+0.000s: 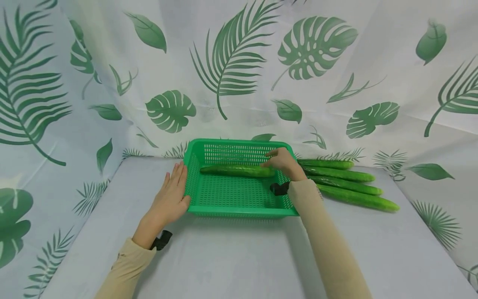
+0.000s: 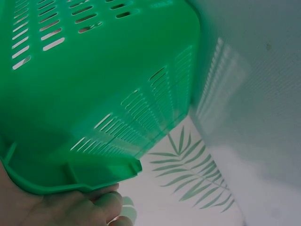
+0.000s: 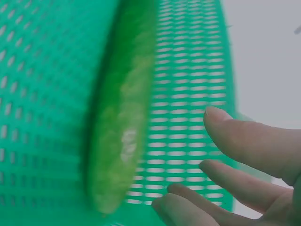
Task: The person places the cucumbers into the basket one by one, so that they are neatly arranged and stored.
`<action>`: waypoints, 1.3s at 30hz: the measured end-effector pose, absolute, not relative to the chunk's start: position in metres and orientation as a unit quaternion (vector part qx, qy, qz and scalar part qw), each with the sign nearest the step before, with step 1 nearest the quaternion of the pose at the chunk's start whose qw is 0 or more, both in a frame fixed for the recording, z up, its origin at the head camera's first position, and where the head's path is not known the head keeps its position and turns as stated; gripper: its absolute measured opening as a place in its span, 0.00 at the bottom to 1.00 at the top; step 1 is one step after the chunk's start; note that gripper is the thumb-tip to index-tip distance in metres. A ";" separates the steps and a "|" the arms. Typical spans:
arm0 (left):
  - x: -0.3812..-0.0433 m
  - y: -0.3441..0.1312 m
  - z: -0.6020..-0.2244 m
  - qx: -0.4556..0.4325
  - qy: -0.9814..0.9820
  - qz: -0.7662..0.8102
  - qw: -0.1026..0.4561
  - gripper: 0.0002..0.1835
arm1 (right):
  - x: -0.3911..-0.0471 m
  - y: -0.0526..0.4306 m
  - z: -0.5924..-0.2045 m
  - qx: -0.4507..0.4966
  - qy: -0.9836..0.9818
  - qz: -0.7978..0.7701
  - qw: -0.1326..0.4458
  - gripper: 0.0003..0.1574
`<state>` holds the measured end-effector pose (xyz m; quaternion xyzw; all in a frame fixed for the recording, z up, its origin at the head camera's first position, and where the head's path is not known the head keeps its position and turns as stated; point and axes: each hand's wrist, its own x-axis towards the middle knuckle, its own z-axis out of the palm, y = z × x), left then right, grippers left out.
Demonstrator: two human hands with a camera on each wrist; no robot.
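Note:
A green plastic basket (image 1: 242,211) with slotted sides stands on the table, and one long cucumber (image 1: 235,170) lies in it near the back wall. Flat against the basket's left end, my left hand (image 1: 169,203) has its fingers straight; the left wrist view shows that hand (image 2: 70,207) at the basket's rim. Over the basket's right end hovers my right hand (image 1: 284,162), near the cucumber's right tip. Seen from the right wrist, the fingers (image 3: 258,146) are spread beside the cucumber (image 3: 124,103), with a gap between them and it.
Several more cucumbers (image 1: 340,173) lie side by side on the white table (image 1: 239,257), just right of the basket and partly behind the right forearm. A white curtain (image 1: 250,58) with green leaf prints hangs behind the table and along its sides.

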<state>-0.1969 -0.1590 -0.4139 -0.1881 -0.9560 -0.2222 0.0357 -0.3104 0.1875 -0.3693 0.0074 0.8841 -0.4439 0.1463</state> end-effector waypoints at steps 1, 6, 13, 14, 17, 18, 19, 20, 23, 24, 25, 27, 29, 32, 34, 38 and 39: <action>-0.197 -0.159 -0.414 -0.189 -0.956 -0.222 0.035 0.42 | -0.309 0.189 -0.364 0.001 0.879 -0.453 0.148 0.35; -0.197 -0.159 -0.413 -0.190 -0.956 -0.222 0.035 0.41 | -0.296 0.203 -0.335 -0.037 0.868 -0.479 0.125 0.36; -0.197 -0.159 -0.414 -0.191 -0.954 -0.227 0.032 0.42 | -0.267 0.228 -0.300 -0.116 0.849 -0.514 0.037 0.38; -0.197 -0.159 -0.414 -0.191 -0.954 -0.229 0.030 0.42 | -0.262 0.232 -0.296 -0.121 0.848 -0.516 0.018 0.37; -0.196 -0.160 -0.413 -0.193 -0.952 -0.235 0.027 0.42 | -0.249 0.244 -0.289 -0.124 0.847 -0.513 -0.054 0.36; -0.196 -0.160 -0.412 -0.194 -0.952 -0.237 0.026 0.42 | -0.244 0.250 -0.287 -0.123 0.846 -0.512 -0.079 0.35; -0.196 -0.161 -0.412 -0.196 -0.951 -0.237 0.027 0.42 | -0.240 0.255 -0.287 -0.125 0.844 -0.511 -0.104 0.33; -0.197 -0.161 -0.412 -0.198 -0.951 -0.237 0.030 0.42 | -0.235 0.261 -0.287 -0.125 0.840 -0.511 -0.130 0.31; -0.197 -0.161 -0.410 -0.202 -0.950 -0.237 0.034 0.42 | -0.219 0.282 -0.293 -0.124 0.819 -0.525 -0.196 0.27; -0.197 -0.161 -0.410 -0.203 -0.950 -0.236 0.036 0.42 | -0.214 0.290 -0.297 -0.120 0.810 -0.535 -0.210 0.27; -0.197 -0.161 -0.410 -0.204 -0.950 -0.234 0.036 0.42 | -0.209 0.298 -0.301 -0.115 0.803 -0.540 -0.225 0.26; -0.198 -0.161 -0.410 -0.204 -0.950 -0.233 0.037 0.42 | -0.200 0.316 -0.309 -0.095 0.792 -0.552 -0.244 0.25; -0.198 -0.162 -0.410 -0.204 -0.950 -0.232 0.037 0.42 | -0.191 0.334 -0.319 -0.070 0.780 -0.567 -0.254 0.25; -0.199 -0.162 -0.410 -0.205 -0.950 -0.231 0.040 0.42 | -0.182 0.361 -0.332 -0.013 0.782 -0.560 -0.273 0.24; -0.200 -0.162 -0.410 -0.205 -0.950 -0.232 0.041 0.42 | -0.177 0.378 -0.342 0.024 0.777 -0.564 -0.279 0.23; -0.200 -0.162 -0.411 -0.206 -0.949 -0.234 0.039 0.42 | -0.171 0.407 -0.365 0.095 0.732 -0.609 -0.290 0.20; -0.200 -0.162 -0.411 -0.206 -0.950 -0.233 0.040 0.42 | -0.170 0.413 -0.370 0.110 0.722 -0.619 -0.289 0.20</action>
